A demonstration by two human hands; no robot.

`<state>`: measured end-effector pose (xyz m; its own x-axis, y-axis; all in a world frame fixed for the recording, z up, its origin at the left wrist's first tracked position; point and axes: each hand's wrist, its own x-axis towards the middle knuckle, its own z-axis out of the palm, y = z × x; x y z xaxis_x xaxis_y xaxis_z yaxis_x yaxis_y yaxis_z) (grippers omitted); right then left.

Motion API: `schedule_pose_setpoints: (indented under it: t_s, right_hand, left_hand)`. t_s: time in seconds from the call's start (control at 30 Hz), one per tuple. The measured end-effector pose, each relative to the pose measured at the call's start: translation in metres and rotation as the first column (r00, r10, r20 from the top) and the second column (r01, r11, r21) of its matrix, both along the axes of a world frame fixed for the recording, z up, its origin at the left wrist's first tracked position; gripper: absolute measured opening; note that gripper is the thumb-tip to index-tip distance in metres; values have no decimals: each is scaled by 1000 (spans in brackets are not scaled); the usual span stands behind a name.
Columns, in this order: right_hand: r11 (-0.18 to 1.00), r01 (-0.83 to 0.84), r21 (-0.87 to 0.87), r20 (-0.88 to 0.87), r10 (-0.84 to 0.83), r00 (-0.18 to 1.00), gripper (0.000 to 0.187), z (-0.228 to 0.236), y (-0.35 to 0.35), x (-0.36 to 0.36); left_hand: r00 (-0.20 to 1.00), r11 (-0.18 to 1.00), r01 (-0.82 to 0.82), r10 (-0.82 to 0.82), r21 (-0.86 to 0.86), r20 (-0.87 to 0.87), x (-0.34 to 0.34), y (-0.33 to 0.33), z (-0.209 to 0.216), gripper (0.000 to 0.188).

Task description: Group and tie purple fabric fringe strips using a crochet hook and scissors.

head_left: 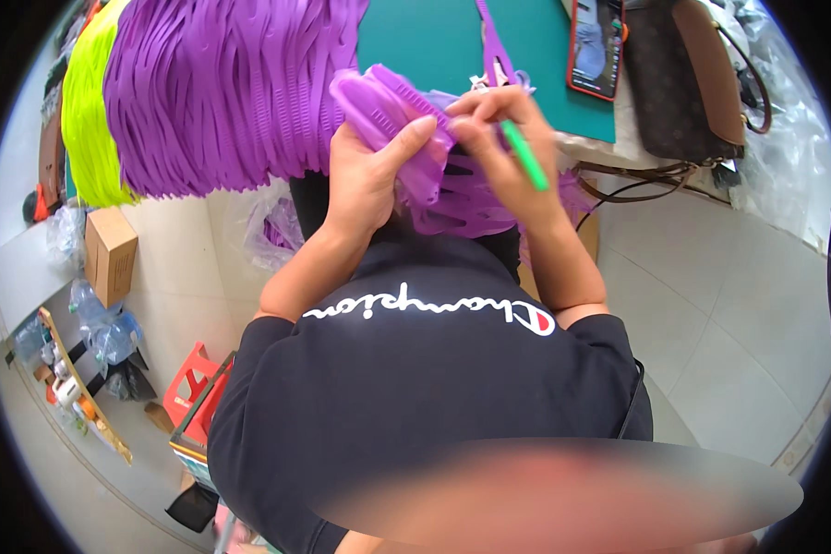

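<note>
My left hand (pixel 365 175) is closed round several ribbed purple rubber straps (pixel 388 106), thumb on top, held up in front of my chest. My right hand (pixel 512 152) has its fingers bent at the right edge of these straps. A slim bright green tool (pixel 524 157), perhaps a handle, lies across that hand; its working end is hidden and the hand is slightly blurred. More purple straps (pixel 462 217) hang below both hands over my lap. Just beyond the right fingers, a single purple strap (pixel 496 51) lies with small whitish pieces at its end.
A large heap of purple straps (pixel 231 83) covers the table's left, beside yellow-green straps (pixel 92 111). A phone (pixel 596 46) lies on the green mat (pixel 415 37), with a brown handbag (pixel 679 83) to its right. A cardboard box (pixel 111 254) and red stool (pixel 194 388) stand left.
</note>
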<state>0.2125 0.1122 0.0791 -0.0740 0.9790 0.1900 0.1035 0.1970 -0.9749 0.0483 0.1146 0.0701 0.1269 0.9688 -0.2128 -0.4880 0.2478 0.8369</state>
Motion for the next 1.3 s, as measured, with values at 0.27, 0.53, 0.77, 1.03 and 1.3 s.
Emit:
schedule_pose_setpoints:
  t_s: [0.27, 0.53, 0.77, 1.03, 1.3]
  right_hand:
    - [958, -263, 110, -471, 284, 835, 34, 14, -18, 23]
    - [527, -71, 847, -529, 849, -13, 17, 87, -37, 124]
    - [536, 254, 805, -571, 816, 91, 11, 113, -30, 176]
    - [932, 205, 300, 573, -348, 742, 18, 30, 100, 81]
    - [908, 261, 328, 377, -379, 845, 17, -4, 64, 49]
  left_hand:
    - [956, 973, -80, 136, 215, -260, -14, -2, -26, 19]
    - [984, 983, -177, 176, -40, -21, -51, 4, -47, 27]
    - [994, 996, -93, 91, 15, 59, -74, -5, -42, 22]
    - [782, 740, 606, -487, -291, 389, -42, -14, -5, 46]
    - [859, 824, 466, -335, -322, 386, -27, -11, -6, 47]
